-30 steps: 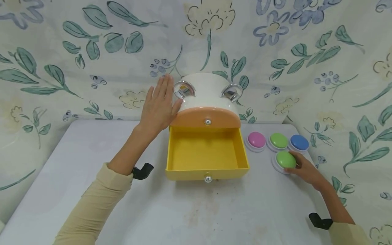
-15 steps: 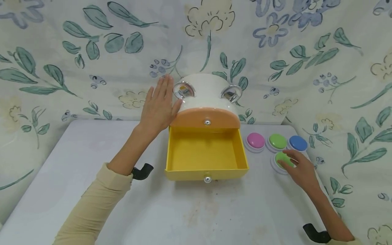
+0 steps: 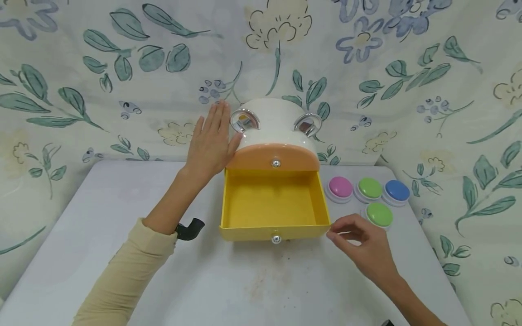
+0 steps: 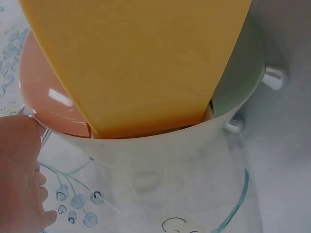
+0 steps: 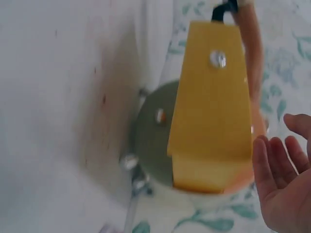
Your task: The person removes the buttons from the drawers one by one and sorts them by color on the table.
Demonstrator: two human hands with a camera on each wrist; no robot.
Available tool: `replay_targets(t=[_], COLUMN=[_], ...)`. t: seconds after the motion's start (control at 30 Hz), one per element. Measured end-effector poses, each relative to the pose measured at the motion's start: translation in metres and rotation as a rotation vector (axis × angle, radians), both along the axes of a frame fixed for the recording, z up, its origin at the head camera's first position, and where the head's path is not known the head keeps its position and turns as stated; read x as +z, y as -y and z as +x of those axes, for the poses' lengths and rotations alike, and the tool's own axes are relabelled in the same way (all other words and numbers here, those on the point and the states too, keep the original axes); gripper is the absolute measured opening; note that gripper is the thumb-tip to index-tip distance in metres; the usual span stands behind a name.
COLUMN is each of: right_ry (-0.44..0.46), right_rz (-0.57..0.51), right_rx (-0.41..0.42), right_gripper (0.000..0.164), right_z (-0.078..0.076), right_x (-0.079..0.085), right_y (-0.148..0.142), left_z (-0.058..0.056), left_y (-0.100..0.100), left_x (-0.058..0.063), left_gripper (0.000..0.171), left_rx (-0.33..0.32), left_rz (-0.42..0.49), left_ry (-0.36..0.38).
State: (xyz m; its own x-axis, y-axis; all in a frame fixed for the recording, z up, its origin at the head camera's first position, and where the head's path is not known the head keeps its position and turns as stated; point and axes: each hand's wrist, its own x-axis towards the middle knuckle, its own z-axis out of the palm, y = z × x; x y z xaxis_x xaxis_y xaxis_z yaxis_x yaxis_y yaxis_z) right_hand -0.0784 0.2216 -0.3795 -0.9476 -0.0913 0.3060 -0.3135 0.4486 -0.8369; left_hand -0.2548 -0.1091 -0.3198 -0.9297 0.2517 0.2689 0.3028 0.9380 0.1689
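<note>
A rounded white cabinet [image 3: 277,117] with two silver ring-shaped eyes stands against the back cloth. Its yellow drawer [image 3: 277,233] is pulled far out, and the drawer's inside shows bare. My left hand [image 3: 210,145] rests with straight fingers against the cabinet's upper left side, thumb by the orange top drawer [image 3: 261,156]. At the yellow drawer's front right corner is my right hand [image 3: 369,249], its fingers loosely bent and holding nothing. In the right wrist view its fingers [image 5: 262,170] are spread beside the drawer. A silver knob [image 5: 218,59] sits on the drawer front.
Right of the cabinet stand round push buttons on white bases: pink [image 3: 340,187], green [image 3: 370,188] and blue [image 3: 397,190], with another green button [image 3: 379,214] in front. A green bottom drawer [image 5: 150,111] shows below the yellow one. Flowered cloth [image 3: 163,99] hangs behind the white table [image 3: 195,280].
My right hand has let go of the front green button and moved left to the yellow drawer's front corner. The left hand stays in place.
</note>
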Motion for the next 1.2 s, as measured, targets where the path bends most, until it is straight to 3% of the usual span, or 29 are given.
replay_targets(t=[0.17, 0.3, 0.47, 0.63, 1.0, 1.2], right_ry=[0.006, -0.089, -0.194, -0.231, -0.290, -0.365], right_rz=[-0.011, 0.017, 0.048, 0.053, 0.126, 0.124], right_rx=[0.134, 0.189, 0.168, 0.150, 0.070, 0.098], right_gripper=[0.020, 0.029, 0.040, 0.041, 0.030, 0.029], right_z=[0.012, 0.012, 0.008, 0.005, -0.003, -0.006], right_x=[-0.016, -0.036, -0.054, -0.061, -0.061, -0.059], right_y=[0.031, 0.052, 0.069, 0.077, 0.087, 0.087], left_z=[0.000, 0.001, 0.001, 0.001, 0.001, 0.002], left_y=[0.000, 0.001, 0.001, 0.000, 0.000, 0.000], left_x=[-0.001, -0.001, -0.002, -0.002, -0.002, -0.001], left_gripper=[0.074, 0.074, 0.075, 0.074, 0.074, 0.074], left_rx=[-0.003, 0.000, 0.000, -0.005, 0.002, 0.004], left_rz=[-0.002, -0.002, 0.003, 0.004, 0.001, -0.001], left_ry=[-0.009, -0.011, -0.007, -0.014, -0.015, -0.012])
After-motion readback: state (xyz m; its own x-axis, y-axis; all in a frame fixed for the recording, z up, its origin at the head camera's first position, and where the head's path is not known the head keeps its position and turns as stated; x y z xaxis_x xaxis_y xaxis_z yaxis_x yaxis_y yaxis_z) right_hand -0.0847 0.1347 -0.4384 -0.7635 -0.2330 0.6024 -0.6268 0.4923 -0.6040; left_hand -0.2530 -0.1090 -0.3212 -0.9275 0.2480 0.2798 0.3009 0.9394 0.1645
